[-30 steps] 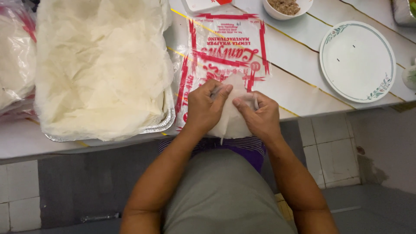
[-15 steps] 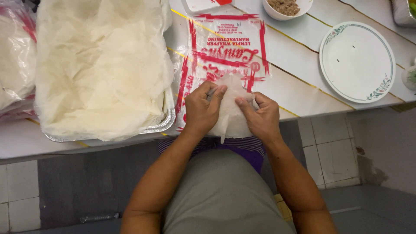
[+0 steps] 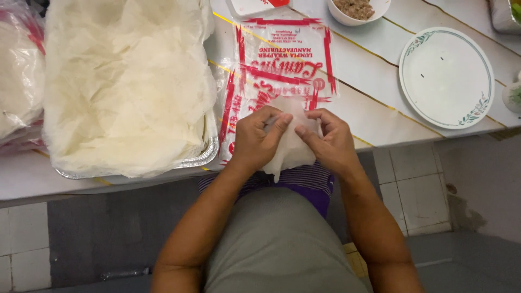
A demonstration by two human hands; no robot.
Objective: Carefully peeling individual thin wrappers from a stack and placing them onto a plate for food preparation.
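Observation:
My left hand (image 3: 259,138) and my right hand (image 3: 329,141) both pinch a thin white wrapper sheet (image 3: 292,146) at the table's near edge. The sheet is folded between my fingers and its lower corner hangs down toward my lap. Under my hands lies a clear plastic bag with red print (image 3: 282,70), flat on the table. To the left, a foil tray (image 3: 198,157) holds a tall heap of loose white wrapper sheets (image 3: 125,87).
A white plate with a green leaf rim (image 3: 446,76) sits at the right. A white bowl of brown filling (image 3: 355,10) stands at the far edge. Another bag of wrappers (image 3: 19,81) lies at the far left. Tiled floor lies below the table.
My hands have barely shifted; the fingers have worked along the sheet, and its folded part now sits slightly more between my thumbs.

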